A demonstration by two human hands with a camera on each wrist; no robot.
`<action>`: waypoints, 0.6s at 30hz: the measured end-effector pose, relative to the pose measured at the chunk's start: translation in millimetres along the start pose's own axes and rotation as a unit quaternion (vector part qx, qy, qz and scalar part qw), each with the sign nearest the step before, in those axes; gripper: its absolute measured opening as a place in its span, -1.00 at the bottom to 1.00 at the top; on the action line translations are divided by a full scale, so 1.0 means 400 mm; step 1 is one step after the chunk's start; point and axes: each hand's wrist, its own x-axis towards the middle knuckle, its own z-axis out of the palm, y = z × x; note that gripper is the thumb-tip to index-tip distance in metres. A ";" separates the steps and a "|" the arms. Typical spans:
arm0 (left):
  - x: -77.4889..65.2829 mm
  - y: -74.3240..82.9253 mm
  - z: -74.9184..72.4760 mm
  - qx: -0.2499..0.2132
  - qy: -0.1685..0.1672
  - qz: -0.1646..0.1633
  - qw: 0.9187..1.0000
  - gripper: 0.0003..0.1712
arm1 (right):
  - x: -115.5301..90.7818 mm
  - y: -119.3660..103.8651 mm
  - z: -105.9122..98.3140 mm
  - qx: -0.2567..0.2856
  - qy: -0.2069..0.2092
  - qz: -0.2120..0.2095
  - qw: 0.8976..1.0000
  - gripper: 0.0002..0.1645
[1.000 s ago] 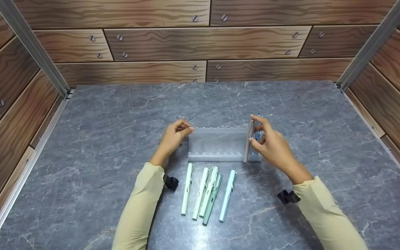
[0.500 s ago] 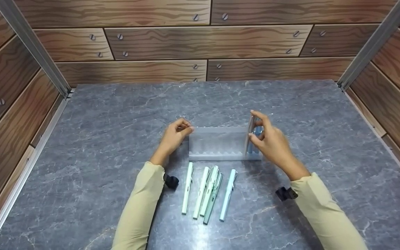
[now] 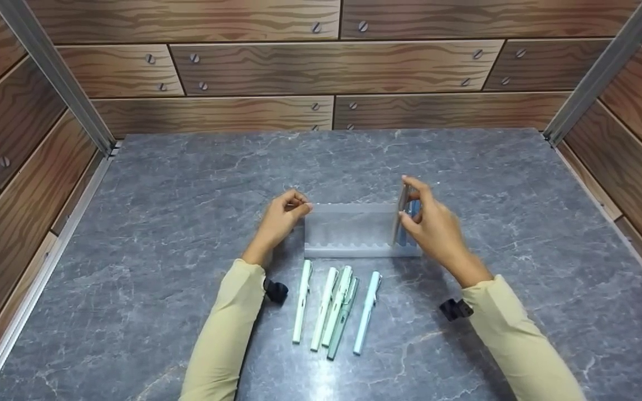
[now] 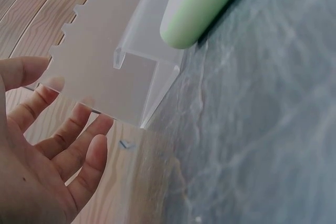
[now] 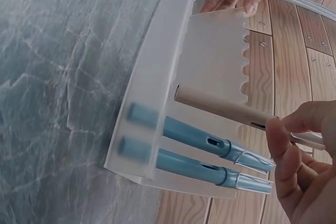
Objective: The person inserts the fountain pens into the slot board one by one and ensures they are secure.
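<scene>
At the right end of the frosted pen rack [image 3: 349, 224], beside two blue pens [image 5: 186, 133], the right hand [image 3: 438, 231] pinches a tilted beige pen [image 5: 220, 106]. The left hand [image 3: 279, 223] grips the rack's opposite upper corner between thumb and forefinger

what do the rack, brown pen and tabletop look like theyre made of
Rack: probably frosted plastic, matte, as the blue pens blur through its front.
Brown pen: smooth, soft sheen; plastic or metal, I can't tell.
Tabletop: grey, white-veined, glossy where light glares; stone or marble-print laminate.
</scene>
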 end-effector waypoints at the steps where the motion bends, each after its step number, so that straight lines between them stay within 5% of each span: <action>1: 0.000 0.000 0.001 0.000 0.000 0.000 1.000 -0.84 | 0.000 0.001 0.002 0.000 0.001 -0.002 1.000 -0.22; 18: 0.000 0.004 -0.001 0.002 -0.002 -0.008 1.000 -0.85 | -0.007 0.010 0.029 -0.019 -0.002 -0.009 1.000 -0.24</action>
